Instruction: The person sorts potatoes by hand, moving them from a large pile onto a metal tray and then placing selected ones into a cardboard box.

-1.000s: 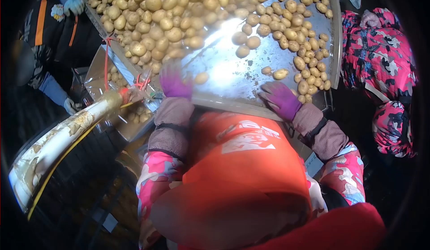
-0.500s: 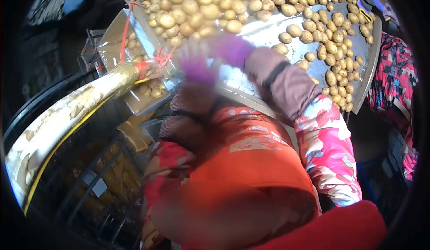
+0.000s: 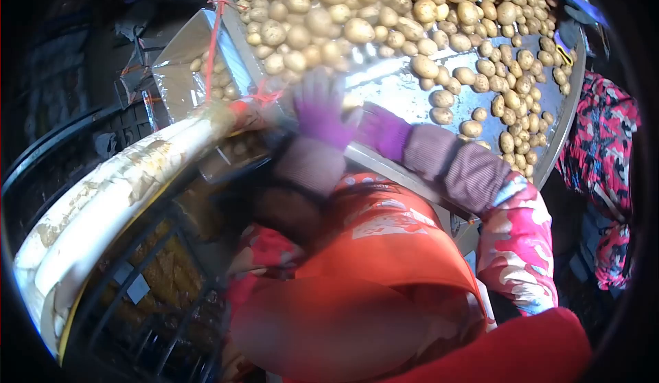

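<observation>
The purple-gloved L hand (image 3: 319,108) is at the near left corner of the metal worktop (image 3: 384,82), just below the pile of potatoes (image 3: 357,29). Its fingers are extended and a bit spread, though blurred. The R hand (image 3: 383,130) comes from the side, near the front edge, w/ fingers pointing to the L hand; if it pinches smth, one cannot tell. Btw the two there is a small pale thing, poss. a potato, but too blurred to be sure. More loose potatoes (image 3: 511,98) lie on the right part of the worktop, w/ bare metal btw them and the R hand.

To do this handling well, both palms should prob. be kept low and close to the metal, so that no potato slips under. Gentle contact w/ flat fingers is better than a hard push, bc potato skin may bruise. A few pcs at a time is prob. safer, as round ones can roll over the rim. At the left, care is needed w/ the red string (image 3: 211,53) and the wrapped white pole (image 3: 110,184), as the L sleeve is near them; the lined cardboard box (image 3: 182,74) stands just beyond that side
</observation>
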Demonstrator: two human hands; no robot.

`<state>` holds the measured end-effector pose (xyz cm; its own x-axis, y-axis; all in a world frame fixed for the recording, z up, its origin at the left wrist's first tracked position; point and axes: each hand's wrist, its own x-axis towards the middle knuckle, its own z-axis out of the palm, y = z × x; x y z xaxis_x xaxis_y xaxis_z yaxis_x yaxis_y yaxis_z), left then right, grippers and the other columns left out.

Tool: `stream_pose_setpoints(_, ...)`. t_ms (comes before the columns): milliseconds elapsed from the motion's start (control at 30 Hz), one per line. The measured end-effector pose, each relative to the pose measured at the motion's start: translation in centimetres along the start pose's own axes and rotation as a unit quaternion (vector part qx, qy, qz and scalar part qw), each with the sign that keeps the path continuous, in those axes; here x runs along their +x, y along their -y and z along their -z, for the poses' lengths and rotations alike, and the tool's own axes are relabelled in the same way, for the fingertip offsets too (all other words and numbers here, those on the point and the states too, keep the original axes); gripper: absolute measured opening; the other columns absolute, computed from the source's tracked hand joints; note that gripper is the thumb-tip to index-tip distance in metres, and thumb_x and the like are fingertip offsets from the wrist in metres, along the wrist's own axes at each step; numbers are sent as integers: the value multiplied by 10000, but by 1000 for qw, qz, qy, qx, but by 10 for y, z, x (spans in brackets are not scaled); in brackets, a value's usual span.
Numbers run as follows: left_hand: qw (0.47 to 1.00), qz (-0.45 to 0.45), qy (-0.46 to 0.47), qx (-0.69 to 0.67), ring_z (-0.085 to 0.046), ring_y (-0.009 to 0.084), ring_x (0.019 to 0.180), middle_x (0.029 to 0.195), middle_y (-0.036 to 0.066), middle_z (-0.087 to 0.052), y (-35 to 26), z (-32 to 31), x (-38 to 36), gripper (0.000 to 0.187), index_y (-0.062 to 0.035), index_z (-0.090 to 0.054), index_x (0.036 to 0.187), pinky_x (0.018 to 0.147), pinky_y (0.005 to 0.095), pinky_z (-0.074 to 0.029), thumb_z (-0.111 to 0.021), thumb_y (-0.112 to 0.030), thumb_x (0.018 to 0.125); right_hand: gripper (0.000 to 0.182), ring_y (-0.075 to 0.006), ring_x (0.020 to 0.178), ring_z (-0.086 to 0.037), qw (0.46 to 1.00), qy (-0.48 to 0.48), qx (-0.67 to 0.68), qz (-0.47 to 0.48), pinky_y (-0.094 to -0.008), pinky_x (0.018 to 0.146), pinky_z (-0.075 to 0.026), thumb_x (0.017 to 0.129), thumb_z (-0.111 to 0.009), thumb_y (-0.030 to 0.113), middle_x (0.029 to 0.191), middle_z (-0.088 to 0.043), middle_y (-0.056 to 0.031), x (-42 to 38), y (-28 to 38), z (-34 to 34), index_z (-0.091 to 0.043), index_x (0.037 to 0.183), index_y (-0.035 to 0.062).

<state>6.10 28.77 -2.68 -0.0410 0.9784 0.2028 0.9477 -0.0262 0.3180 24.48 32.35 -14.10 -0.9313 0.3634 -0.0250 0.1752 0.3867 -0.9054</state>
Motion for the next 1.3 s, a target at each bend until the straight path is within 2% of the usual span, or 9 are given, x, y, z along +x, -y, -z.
stream_pose_setpoints(233,999,-24,33,-25,-280,477,1417,1525,232,-346,7,-1,-3,791,-95,-448,1439,1148,629,-204,-709,-425,770,329,-254,1102,-625,939,139,92,-300,-376,933,-503,997,-491,241,1189,-644,-166,104,34,70,-607,1249,65)
stream_pose_setpoints(267,999,-14,49,-16,-291,473,1411,1521,225,-355,6,-1,-1,779,-103,-447,1442,1152,623,-201,-700,-427,781,311,-215,1122,-604,949,181,-148,-212,-344,923,-504,988,-532,238,1222,-626,-127,107,0,61,-617,1231,63)
stream_pose_setpoints(467,992,12,122,-5,-318,422,1414,1515,189,-390,1,5,-1,724,-146,-435,1465,1172,588,-192,-650,-435,837,475,-230,1417,-372,972,-66,-208,-85,-336,1155,-332,1019,-484,234,1517,-414,-117,67,19,122,-424,1485,169)
stream_pose_setpoints(667,998,-39,58,11,-490,337,1176,1261,162,-544,-1,3,12,640,-101,-556,1283,1048,524,-342,-744,-394,745,368,-406,1091,-564,940,-251,-218,-80,-470,893,-454,900,-564,176,1097,-630,-188,24,85,71,-598,1259,105)
stream_pose_setpoints(767,995,-12,94,-8,-469,348,1219,1299,163,-528,-1,1,12,652,-121,-531,1334,1072,537,-318,-707,-413,778,423,-364,1168,-541,908,-224,-353,-18,-443,954,-438,884,-585,156,1235,-582,-160,-10,62,44,-574,1306,127)
stream_pose_setpoints(833,981,25,189,-22,-395,382,1373,1456,179,-464,0,7,11,664,-172,-482,1435,1160,572,-237,-635,-453,853,498,-327,1246,-501,909,-44,-253,-329,-418,1011,-420,892,-589,161,1344,-532,-135,14,66,77,-530,1385,147)
stream_pose_setpoints(933,995,-66,60,36,-510,328,1114,1190,147,-555,-1,3,13,637,-83,-547,1290,1004,518,-368,-724,-383,757,446,-296,1223,-533,906,-356,-132,-189,-400,1049,-407,977,-556,258,1320,-564,-131,10,17,84,-512,1405,142)
stream_pose_setpoints(1067,994,-60,79,54,-477,366,1212,1292,178,-524,13,-20,-5,635,-103,-520,1350,1069,549,-319,-676,-406,814,472,-288,1328,-493,907,-42,-205,-364,-378,1105,-392,1037,-430,325,1460,-497,-114,10,37,161,-410,1496,216)
stream_pose_setpoints(1300,987,-38,143,59,-363,372,1396,1466,198,-429,10,-14,-3,651,-145,-428,1470,1181,552,-198,-569,-429,902,420,-267,1306,-512,892,-309,-85,-320,-403,1088,-394,1023,-423,388,1432,-527,-116,16,-12,98,-519,1410,255)
